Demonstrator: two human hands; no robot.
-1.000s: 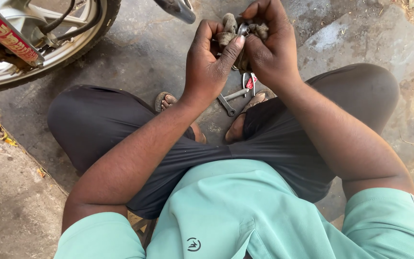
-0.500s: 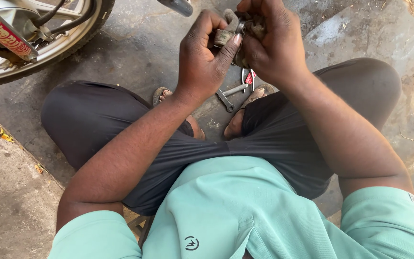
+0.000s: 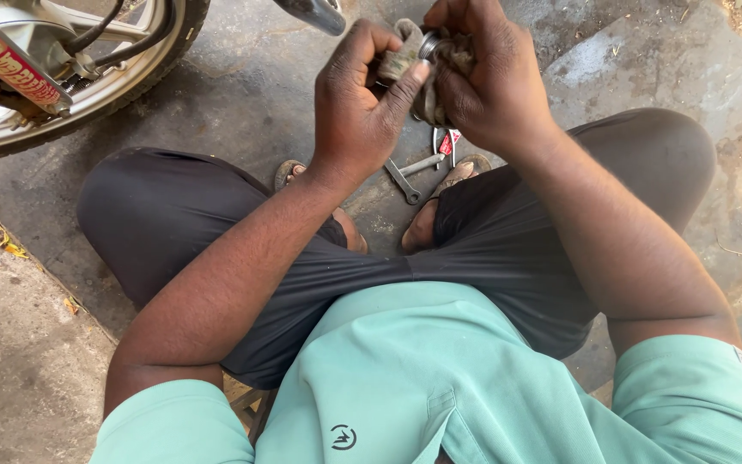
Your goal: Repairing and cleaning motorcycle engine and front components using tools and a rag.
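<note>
I squat over a concrete floor, both hands raised in front of me. My left hand (image 3: 362,103) grips a dirty grey rag (image 3: 401,53), thumb pressed against it. My right hand (image 3: 483,73) closes over the same rag and a small round metal part (image 3: 429,45) wrapped in it. The two hands touch each other around the bundle. Most of the metal part is hidden by fingers and cloth.
A motorcycle wheel (image 3: 88,94) with tyre, spokes and frame stands at the upper left. A metal spanner (image 3: 410,176) and a red-handled tool (image 3: 447,144) lie on the floor between my sandalled feet (image 3: 427,219). A raised concrete kerb (image 3: 19,344) runs along the left.
Both hands have stayed together on the rag and part, shifting slightly as the fingers work the cloth around it. The view has drifted a little.
</note>
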